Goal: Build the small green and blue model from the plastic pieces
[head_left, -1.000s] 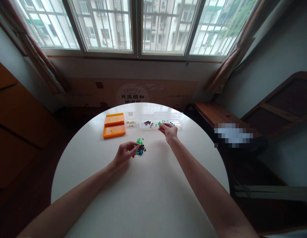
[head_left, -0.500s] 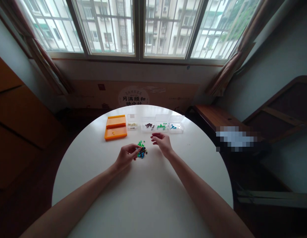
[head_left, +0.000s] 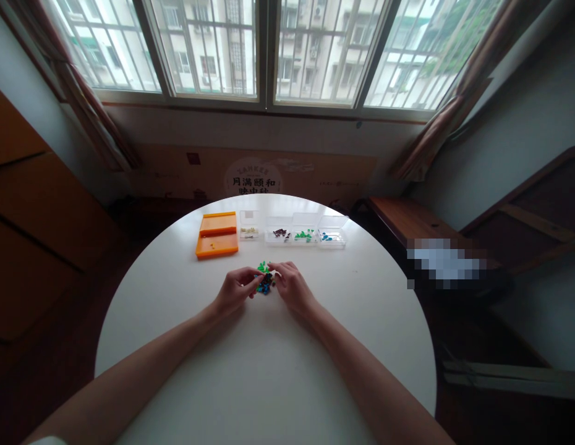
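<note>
A small pile of green, blue and dark pieces [head_left: 265,281] lies on the white round table [head_left: 269,371], partly covered by my fingers. My left hand [head_left: 238,285] is at the pile's left side, thumb and index finger pinched together; what they hold, if anything, is too small to make out. My right hand [head_left: 290,284] reaches the pile's right edge. Its fingers are curved, with the thumb and index fingertip a little apart around the pieces. Beyond the hands stand clear boxes with dark pieces [head_left: 281,233], green pieces [head_left: 304,235] and blue pieces [head_left: 326,237].
An open orange case [head_left: 217,250] with a few small yellow pieces stands at the back left. Beside it is a clear box holding pale pieces [head_left: 249,230]. A wooden bench [head_left: 403,219] stands right of the table, and a barred window [head_left: 264,49] is ahead.
My right hand has moved left and slightly down, from open table beside the pile to the pile's edge. My left hand has stayed almost in place. The view has shifted slightly.
</note>
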{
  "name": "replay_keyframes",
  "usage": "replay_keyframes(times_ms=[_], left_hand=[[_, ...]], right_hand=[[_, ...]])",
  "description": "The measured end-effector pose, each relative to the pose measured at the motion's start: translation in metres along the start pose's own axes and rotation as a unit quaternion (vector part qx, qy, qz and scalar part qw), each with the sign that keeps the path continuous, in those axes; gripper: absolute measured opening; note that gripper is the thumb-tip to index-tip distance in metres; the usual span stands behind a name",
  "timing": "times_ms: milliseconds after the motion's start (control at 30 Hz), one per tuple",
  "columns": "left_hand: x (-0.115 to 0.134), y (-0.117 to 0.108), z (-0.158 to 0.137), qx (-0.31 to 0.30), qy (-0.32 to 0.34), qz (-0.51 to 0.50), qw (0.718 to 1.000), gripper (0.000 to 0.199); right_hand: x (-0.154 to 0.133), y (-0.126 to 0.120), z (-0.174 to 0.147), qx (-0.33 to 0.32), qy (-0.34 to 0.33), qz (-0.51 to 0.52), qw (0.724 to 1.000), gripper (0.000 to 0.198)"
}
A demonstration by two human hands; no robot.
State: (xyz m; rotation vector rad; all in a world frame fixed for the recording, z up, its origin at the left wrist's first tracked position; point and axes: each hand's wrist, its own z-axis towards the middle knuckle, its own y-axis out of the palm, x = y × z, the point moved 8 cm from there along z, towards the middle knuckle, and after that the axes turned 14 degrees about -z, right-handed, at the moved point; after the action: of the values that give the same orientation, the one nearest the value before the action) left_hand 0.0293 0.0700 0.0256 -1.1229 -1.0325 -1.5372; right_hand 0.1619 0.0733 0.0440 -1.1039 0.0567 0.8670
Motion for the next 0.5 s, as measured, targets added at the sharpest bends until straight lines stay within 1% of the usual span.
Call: replay_keyframes(times_ms=[167,367,500], left_hand=[[0.000,-0.001,0.000,0.006,0.006,0.002,1.000,0.028],[0.002,-0.001,0.000,0.008,0.007,0.012,1.000,0.028],[0.002,0.000,0.000,0.007,0.002,0.015,1.000,0.027]], right_hand=[[0.000,0.002,-0.001,-0.020,0.010,-0.013,1.000,0.040],[0.005,-0.001,-0.002,0.006,0.033,-0.040,0.999,0.036],[0.012,0.000,-0.002,0.015,0.053,-0.047,0.997,0.030]])
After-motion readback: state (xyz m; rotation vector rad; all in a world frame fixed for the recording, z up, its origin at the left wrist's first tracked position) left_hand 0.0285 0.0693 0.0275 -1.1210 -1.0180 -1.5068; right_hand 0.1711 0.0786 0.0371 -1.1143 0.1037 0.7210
